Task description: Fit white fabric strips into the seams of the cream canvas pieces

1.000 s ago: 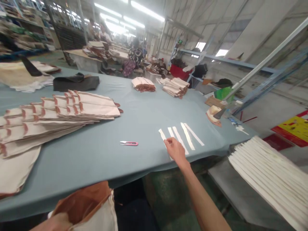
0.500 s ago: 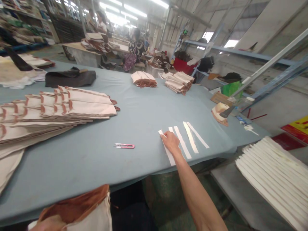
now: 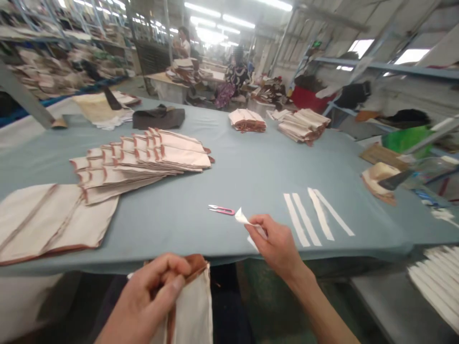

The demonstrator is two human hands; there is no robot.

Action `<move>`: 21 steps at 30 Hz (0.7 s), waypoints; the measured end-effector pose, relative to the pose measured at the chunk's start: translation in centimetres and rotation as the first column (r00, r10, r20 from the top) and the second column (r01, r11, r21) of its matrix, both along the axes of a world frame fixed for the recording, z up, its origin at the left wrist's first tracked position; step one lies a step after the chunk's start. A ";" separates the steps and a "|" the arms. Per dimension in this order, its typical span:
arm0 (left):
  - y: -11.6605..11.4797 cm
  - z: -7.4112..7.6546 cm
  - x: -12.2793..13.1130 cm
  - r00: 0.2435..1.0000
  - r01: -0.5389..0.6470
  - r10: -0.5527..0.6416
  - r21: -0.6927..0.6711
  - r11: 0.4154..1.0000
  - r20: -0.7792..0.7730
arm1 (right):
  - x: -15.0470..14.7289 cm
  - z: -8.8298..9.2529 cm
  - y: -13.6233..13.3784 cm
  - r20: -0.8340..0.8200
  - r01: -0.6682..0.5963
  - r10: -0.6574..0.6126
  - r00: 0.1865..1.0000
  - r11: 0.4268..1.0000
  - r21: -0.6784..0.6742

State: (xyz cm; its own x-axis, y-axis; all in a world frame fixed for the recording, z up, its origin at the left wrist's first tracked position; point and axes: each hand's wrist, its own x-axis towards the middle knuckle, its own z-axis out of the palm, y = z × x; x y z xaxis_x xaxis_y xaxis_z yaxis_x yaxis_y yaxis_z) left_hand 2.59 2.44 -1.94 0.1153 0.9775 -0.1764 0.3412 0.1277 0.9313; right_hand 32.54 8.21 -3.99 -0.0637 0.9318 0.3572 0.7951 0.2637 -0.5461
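Note:
My left hand (image 3: 154,289) grips the top edge of a sewn fabric piece (image 3: 191,308), cream with a brown lining, at the table's front edge. Between thumb and fingers, my right hand (image 3: 274,241) pinches a white strip (image 3: 242,217), its end curling up over the table. Pink thread snips (image 3: 222,210) lie just left of that strip's end. Right of my right hand, several white strips (image 3: 297,220) lie side by side on the blue-grey cloth. The lower part of the fabric piece is out of view.
Overlapping cream pieces with brown edges (image 3: 143,160) cover the table's left, beside a flat sewn piece (image 3: 53,217). Two bundles (image 3: 247,120) sit at the back. A dark folded cloth (image 3: 158,118) lies back left. White stacked material (image 3: 439,282) stands at right. A person (image 3: 236,74) is farther off.
My right hand has lifted one white strip off the table and carried it left, towards the fabric piece. My left hand has risen with the piece. The view has turned left.

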 end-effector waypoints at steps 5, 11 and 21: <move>0.5 2.7 1.4 0.966 0.184 -0.159 -0.111 0.977 0.205 | -6.2 4.4 -4.0 0.183 -0.335 0.295 0.938 0.905 0.263; -0.9 3.1 -0.8 0.916 0.170 -0.125 -0.087 0.982 0.381 | -9.4 6.5 -5.3 0.319 -0.496 0.402 0.858 0.808 0.316; -2.6 2.3 -2.0 0.902 0.056 -0.007 -0.099 0.994 0.432 | -12.9 6.2 -6.8 0.303 -0.518 0.430 0.850 0.787 0.335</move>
State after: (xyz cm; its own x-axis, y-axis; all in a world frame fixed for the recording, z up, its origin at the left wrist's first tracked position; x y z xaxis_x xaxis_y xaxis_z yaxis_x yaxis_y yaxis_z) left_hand 0.61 -0.19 0.37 0.2339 0.9504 -0.2050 -0.0839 0.2298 0.9696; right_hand 19.69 1.37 2.20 -0.5705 0.5486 0.6112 0.5911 0.7909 -0.1581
